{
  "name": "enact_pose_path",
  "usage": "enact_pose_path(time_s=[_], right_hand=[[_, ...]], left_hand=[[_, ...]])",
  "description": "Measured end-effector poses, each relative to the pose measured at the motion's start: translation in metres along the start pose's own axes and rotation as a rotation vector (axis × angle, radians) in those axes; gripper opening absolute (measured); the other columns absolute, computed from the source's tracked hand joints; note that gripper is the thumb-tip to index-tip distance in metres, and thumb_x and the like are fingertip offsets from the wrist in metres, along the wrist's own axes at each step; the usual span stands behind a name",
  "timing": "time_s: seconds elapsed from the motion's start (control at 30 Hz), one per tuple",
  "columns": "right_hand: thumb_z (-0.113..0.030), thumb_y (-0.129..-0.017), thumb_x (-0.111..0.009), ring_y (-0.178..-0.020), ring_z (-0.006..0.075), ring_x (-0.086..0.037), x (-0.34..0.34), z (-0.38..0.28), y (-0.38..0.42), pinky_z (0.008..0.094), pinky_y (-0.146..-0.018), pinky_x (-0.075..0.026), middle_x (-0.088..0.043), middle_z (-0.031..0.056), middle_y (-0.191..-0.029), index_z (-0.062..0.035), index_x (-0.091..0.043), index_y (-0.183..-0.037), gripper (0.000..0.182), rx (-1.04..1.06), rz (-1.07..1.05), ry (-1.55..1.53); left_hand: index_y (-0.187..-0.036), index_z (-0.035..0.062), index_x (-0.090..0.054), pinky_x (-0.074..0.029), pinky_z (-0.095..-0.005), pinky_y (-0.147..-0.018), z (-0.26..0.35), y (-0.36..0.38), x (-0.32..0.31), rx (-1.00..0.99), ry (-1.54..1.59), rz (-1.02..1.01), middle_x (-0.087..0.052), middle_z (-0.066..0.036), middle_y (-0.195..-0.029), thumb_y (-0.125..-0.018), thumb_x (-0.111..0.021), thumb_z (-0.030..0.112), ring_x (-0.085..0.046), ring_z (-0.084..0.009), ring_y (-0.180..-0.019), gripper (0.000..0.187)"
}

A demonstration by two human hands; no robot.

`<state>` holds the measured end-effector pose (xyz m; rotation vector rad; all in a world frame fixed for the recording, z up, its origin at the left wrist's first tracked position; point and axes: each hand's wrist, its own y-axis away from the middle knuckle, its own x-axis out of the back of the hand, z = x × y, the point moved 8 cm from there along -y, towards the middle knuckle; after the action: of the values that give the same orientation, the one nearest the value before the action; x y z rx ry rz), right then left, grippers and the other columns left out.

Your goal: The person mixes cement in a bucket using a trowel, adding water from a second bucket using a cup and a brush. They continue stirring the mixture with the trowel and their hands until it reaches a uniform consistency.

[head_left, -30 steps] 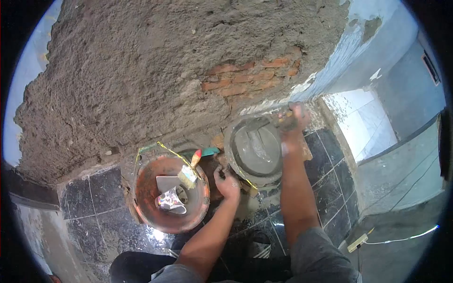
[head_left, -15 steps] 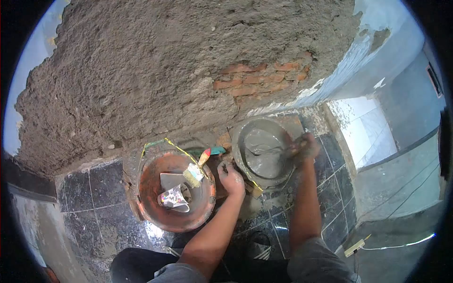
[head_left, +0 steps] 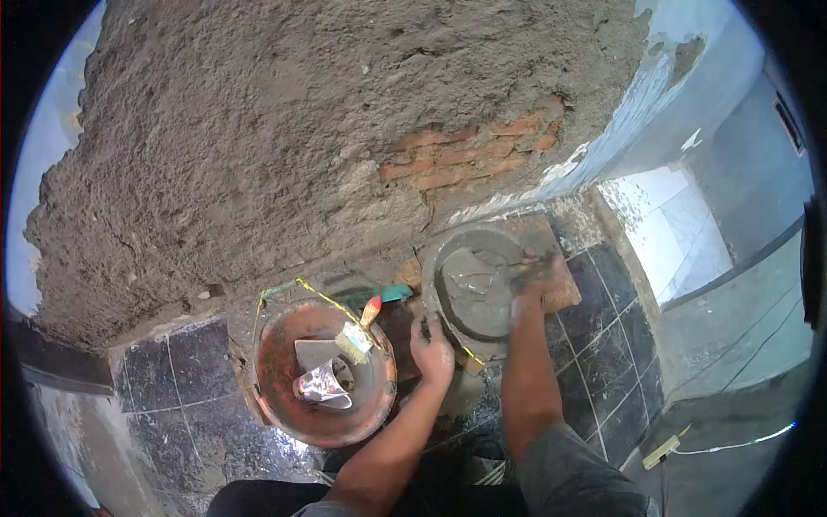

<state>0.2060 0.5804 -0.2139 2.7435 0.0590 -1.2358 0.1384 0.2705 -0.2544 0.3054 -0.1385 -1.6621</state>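
A round grey basin (head_left: pixel 437 297) holds wet grey mortar (head_left: pixel 478 284). My right hand (head_left: pixel 536 277) is at the basin's right side, over the mortar; its fingers are blurred and coated, and whether they hold anything is unclear. At the basin's lower left edge is my left hand (head_left: pixel 431 349), fingers apart and curved, holding nothing. To its left stands an orange bucket (head_left: pixel 280 332) with a patterned cup (head_left: pixel 323 385), a grey flat piece (head_left: pixel 315 351) and a brush with a red-tipped handle (head_left: pixel 370 312) resting at its right rim.
A rough plastered wall (head_left: pixel 258 155) rises ahead, with exposed bricks (head_left: pixel 465 155) low on it. Dark tiles (head_left: pixel 603 345) cover the floor. A green object (head_left: pixel 392 294) lies between the containers. At the lower right is a power strip (head_left: pixel 662 451) with a cable.
My right hand has moved left and inward over the basin, and the mortar's surface has changed shape. My left hand stays near the rim. The view has shifted slightly.
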Motion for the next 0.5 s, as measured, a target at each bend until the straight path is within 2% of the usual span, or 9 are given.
enact_pose_path(time_s=[0.03,0.1,0.17,0.23,0.33,0.43,0.5], right_hand=[[-0.032,-0.093,-0.059,-0.068,0.0222,-0.059,0.006,0.01,-0.006,0.0352,-0.055,-0.05,-0.058,0.0075,-0.079,-0.0047,-0.06,-0.095,0.027,0.022,-0.047,0.069],[-0.03,-0.092,-0.062,-0.072,0.0222,-0.06,0.013,0.026,-0.02,0.0357,-0.055,-0.051,-0.058,0.0073,-0.08,-0.0038,-0.061,-0.099,0.027,0.094,-0.172,0.247],[-0.027,-0.092,-0.063,-0.071,0.0227,-0.061,0.009,0.037,-0.027,0.0375,-0.055,-0.052,-0.058,0.0079,-0.079,-0.0028,-0.061,-0.1,0.026,-0.001,-0.241,0.343],[-0.025,-0.091,-0.064,-0.066,0.0237,-0.061,-0.005,0.065,-0.02,0.0397,-0.053,-0.052,-0.058,0.0087,-0.077,-0.0018,-0.062,-0.099,0.024,-0.28,-0.218,0.294],[-0.024,-0.09,-0.065,-0.055,0.0245,-0.058,-0.056,0.08,0.014,0.04,-0.049,-0.051,-0.057,0.0099,-0.072,-0.0009,-0.062,-0.094,0.023,-0.431,-0.508,0.661],[-0.023,-0.091,-0.065,-0.047,0.0247,-0.055,-0.095,0.099,0.052,0.0393,-0.047,-0.049,-0.056,0.0106,-0.068,-0.0001,-0.064,-0.091,0.023,-0.551,-0.832,0.718],[-0.022,-0.09,-0.066,-0.048,0.0243,-0.056,-0.108,0.116,0.062,0.0389,-0.047,-0.049,-0.057,0.011,-0.069,0.0001,-0.064,-0.092,0.022,-0.697,-0.972,0.814]], left_hand=[[-0.125,-0.0079,-0.058,-0.044,-0.0325,-0.098,-0.01,0.0,-0.003,-0.032,-0.006,-0.004,-0.067,-0.015,-0.118,-0.098,-0.06,0.015,-0.059,-0.0202,-0.109,0.036],[-0.127,-0.0085,-0.057,-0.044,-0.0327,-0.099,0.009,0.012,-0.005,-0.048,-0.02,-0.056,-0.067,-0.015,-0.119,-0.097,-0.061,0.013,-0.06,-0.0208,-0.109,0.037],[-0.133,-0.0094,-0.054,-0.044,-0.0334,-0.1,0.015,0.018,-0.008,-0.049,0.026,-0.107,-0.067,-0.017,-0.121,-0.095,-0.062,0.009,-0.061,-0.0231,-0.111,0.043],[-0.135,-0.0098,-0.052,-0.044,-0.0339,-0.101,0.008,0.015,-0.009,-0.034,-0.016,-0.108,-0.066,-0.018,-0.123,-0.095,-0.062,0.009,-0.06,-0.0236,-0.113,0.046],[-0.136,-0.0104,-0.051,-0.044,-0.036,-0.101,0.003,0.017,-0.011,-0.063,-0.056,-0.03,-0.065,-0.021,-0.126,-0.095,-0.062,0.01,-0.061,-0.0269,-0.115,0.047],[-0.135,-0.0107,-0.051,-0.044,-0.0375,-0.101,0.01,0.019,-0.009,-0.06,-0.142,0.014,-0.065,-0.023,-0.126,-0.095,-0.061,0.012,-0.062,-0.0303,-0.116,0.047],[-0.135,-0.0105,-0.052,-0.044,-0.0383,-0.101,0.017,0.021,-0.008,-0.013,-0.15,0.011,-0.065,-0.025,-0.125,-0.095,-0.061,0.013,-0.062,-0.0331,-0.117,0.047]])
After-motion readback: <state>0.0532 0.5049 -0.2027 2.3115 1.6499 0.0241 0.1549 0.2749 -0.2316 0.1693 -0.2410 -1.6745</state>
